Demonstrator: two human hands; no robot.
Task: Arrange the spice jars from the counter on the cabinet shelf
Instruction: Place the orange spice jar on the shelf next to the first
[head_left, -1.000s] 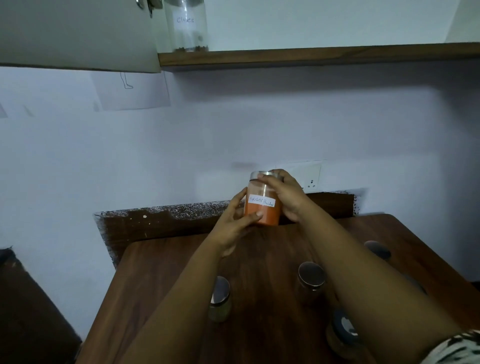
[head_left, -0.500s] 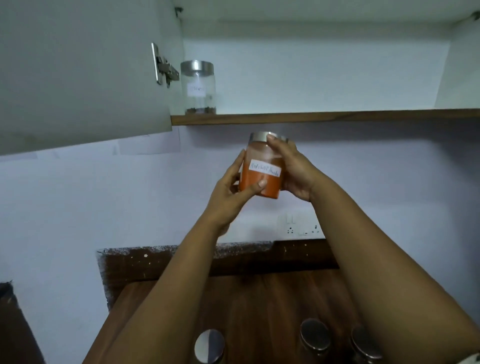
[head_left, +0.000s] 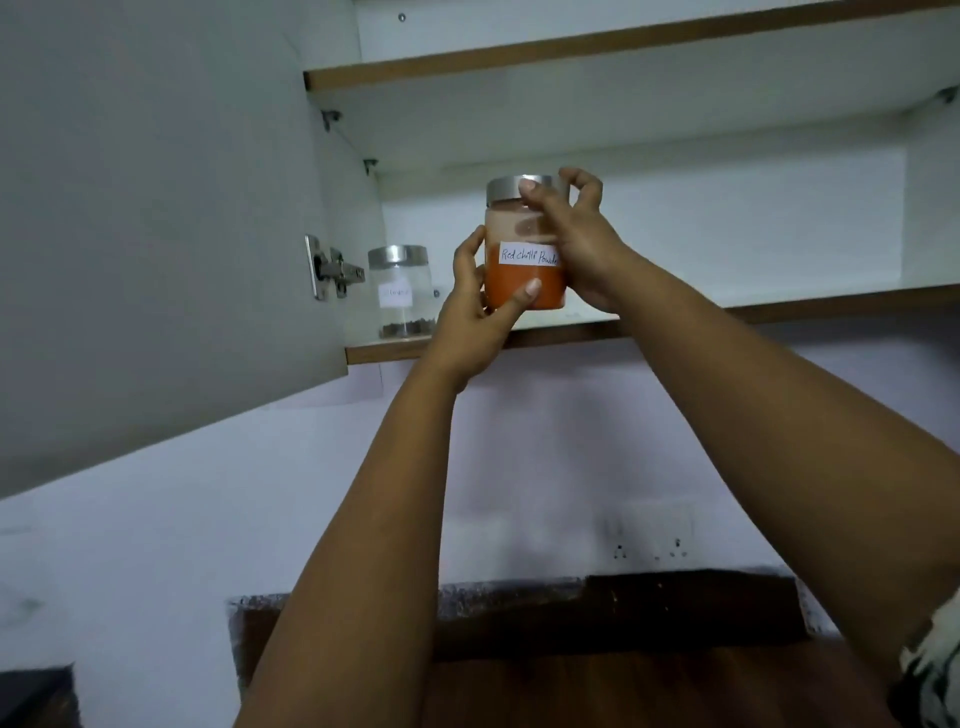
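Red chilli powder jar (head_left: 524, 249), gripped by both hands, left hand (head_left: 480, 306) low, right hand (head_left: 576, 244) high, hovers at the shelf (head_left: 779, 312) lip. Its base could catch the edge and tip, or it could knock the neighbouring jar (head_left: 400, 291).

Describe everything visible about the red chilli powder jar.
The red chilli powder jar is clear and round, with a brushed metal lid and a white handwritten label reading "Red chilli Powder". Orange-red powder fills roughly its lower half. It is upright, held at the lower cabinet shelf. The left hand grips its lower side; the right hand grips near the lid.
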